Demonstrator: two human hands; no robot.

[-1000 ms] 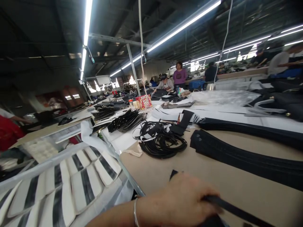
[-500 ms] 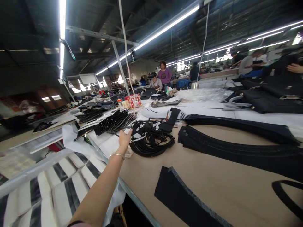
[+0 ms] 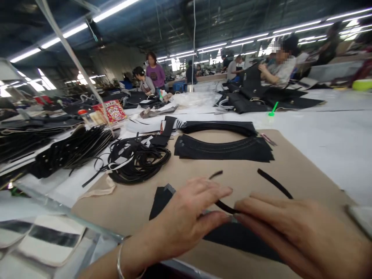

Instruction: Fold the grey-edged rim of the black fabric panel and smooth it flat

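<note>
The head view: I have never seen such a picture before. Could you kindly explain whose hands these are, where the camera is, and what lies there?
There is no robot here. A person works with bare hands, and the camera is worn on that person's head, looking forward and down. The left hand, with a bracelet on its wrist, and the right hand nearly meet. A narrow black strip shows between them; whether either grip is closed on it, I cannot tell. Below lies a black piece on a brown board. Farther away are coiled black cords and curved black pieces.
</note>
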